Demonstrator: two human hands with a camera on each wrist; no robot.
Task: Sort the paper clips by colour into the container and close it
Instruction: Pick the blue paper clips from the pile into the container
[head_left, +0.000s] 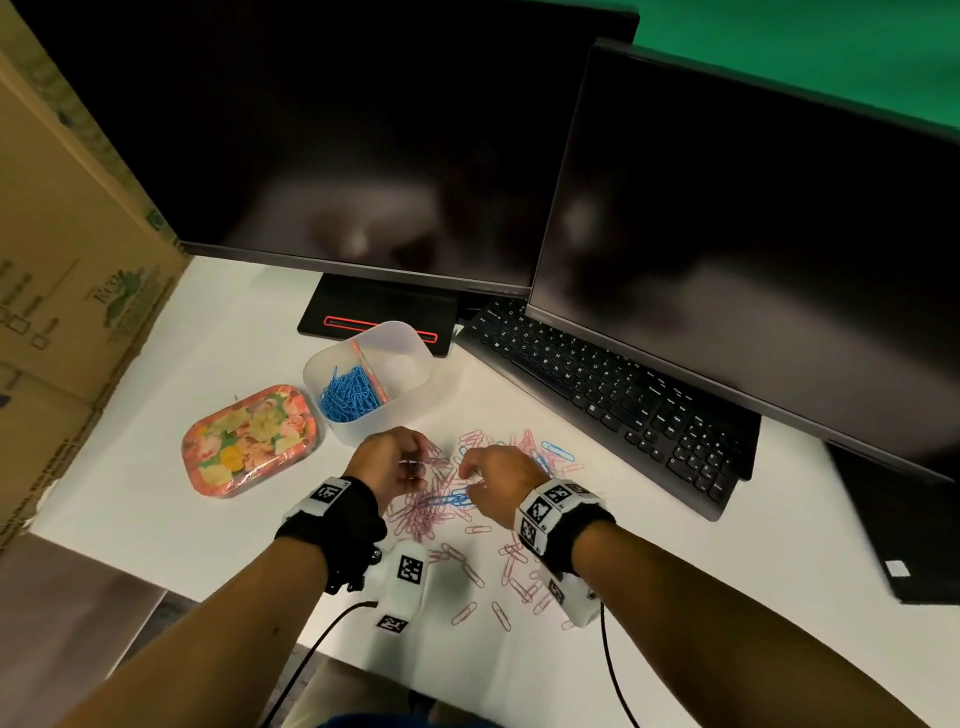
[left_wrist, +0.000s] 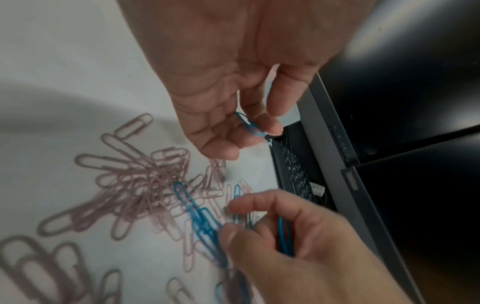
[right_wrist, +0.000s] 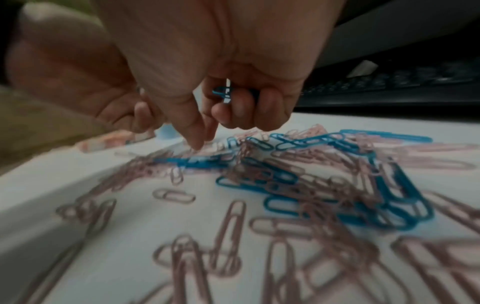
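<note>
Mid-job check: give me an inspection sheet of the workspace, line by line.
Surface: white desk top.
Job's things: translucent plastic container holds blue paper clips in the left compartment; right one looks empty. Floral lid lies left of it. Pink paper clips and some loose blue clips lie scattered on the desk.
Clutter: nothing seen.
Grippers: left hand pinches a blue clip; right hand holds blue clips in curled fingers.
Cables: black wrist-camera cables.
Surroundings: two dark monitors, black keyboard, cardboard boxes.
</note>
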